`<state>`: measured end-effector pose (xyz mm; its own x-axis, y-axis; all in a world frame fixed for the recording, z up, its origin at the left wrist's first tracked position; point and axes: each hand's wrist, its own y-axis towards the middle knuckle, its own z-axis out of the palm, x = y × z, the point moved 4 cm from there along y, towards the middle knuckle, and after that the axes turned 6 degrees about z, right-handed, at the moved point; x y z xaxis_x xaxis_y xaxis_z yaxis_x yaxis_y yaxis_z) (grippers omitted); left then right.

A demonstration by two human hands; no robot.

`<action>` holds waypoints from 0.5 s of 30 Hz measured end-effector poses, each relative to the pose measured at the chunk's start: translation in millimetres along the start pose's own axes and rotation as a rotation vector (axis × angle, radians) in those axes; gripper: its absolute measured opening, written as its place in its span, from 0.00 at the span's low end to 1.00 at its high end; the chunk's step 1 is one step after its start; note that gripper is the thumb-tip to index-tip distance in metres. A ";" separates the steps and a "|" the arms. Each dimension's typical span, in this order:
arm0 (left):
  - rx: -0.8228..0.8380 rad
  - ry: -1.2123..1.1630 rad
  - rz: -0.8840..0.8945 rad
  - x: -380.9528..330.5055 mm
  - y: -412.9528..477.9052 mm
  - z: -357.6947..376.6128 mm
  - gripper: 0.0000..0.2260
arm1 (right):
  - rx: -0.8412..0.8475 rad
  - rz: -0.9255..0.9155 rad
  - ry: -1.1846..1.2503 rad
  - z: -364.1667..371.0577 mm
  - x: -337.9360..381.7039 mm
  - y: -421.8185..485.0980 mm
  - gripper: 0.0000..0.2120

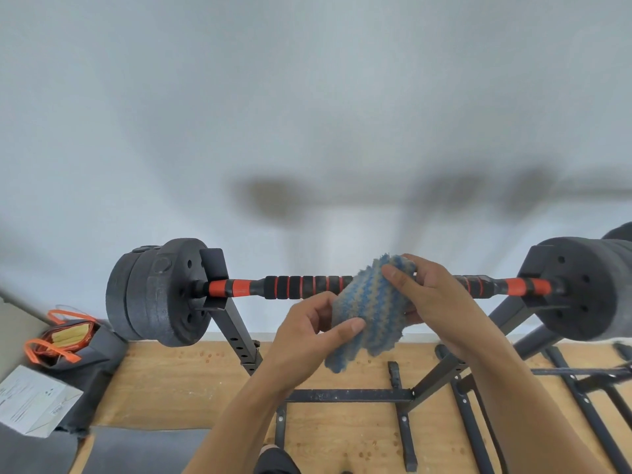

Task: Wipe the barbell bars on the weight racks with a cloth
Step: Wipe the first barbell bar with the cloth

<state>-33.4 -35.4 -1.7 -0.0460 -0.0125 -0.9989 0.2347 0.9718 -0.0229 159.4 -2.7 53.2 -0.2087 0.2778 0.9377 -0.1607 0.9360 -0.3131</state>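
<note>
While the barbell bar [307, 287] lies on its rack [236, 333], stiff and surely heavy, the left hand [314, 333] pinches the lower edge of the soft, light cloth [369, 309] before it; the right hand [427, 295] grips the top, ready for wrapping.

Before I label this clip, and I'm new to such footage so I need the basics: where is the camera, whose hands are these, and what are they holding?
There is no machine here: one camera worn on a person's head looks forward and down at their own bare hands. The left hand and the right hand both grip a blue-and-beige striped cloth, held up in front of a barbell bar; whether it touches the bar I cannot tell. The bar lies on a black rack with dark weight plates at its ends, above a wooden floor.
</note>
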 end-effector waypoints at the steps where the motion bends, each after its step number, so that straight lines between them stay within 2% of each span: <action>1: -0.014 -0.038 -0.005 -0.9 -1.6 1.3 0.14 | 0.036 0.039 0.065 3.4 -5.9 0.3 0.15; 3: -0.078 -0.091 -0.001 -4.5 -4.4 2.4 0.13 | 0.115 0.105 0.162 11.6 -20.7 0.5 0.24; 6: -0.224 -0.088 -0.004 -8.3 -6.1 -2.0 0.10 | 0.130 0.143 0.174 20.2 -38.1 -3.9 0.46; 7: -0.261 -0.061 -0.008 -8.1 -6.3 -4.3 0.10 | 0.121 0.122 0.154 21.7 -39.6 -6.4 0.48; 9: -0.310 -0.007 -0.005 -7.5 -8.1 -8.6 0.08 | 0.073 0.040 0.072 21.4 -36.4 -11.2 0.41; 12: -0.334 0.106 0.035 -9.9 -11.1 -14.6 0.07 | -0.002 -0.047 -0.055 17.2 -29.7 -14.2 0.23; 15: -0.360 0.247 0.044 -10.1 -11.8 -22.1 0.10 | -0.072 -0.083 -0.178 12.0 -25.3 -16.2 0.15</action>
<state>-57.1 -41.5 9.6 -0.2844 0.0451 -0.9576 -0.1100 0.9908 0.0794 155.8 -27.5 32.7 -0.3655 0.1621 0.9166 -0.1169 0.9689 -0.2180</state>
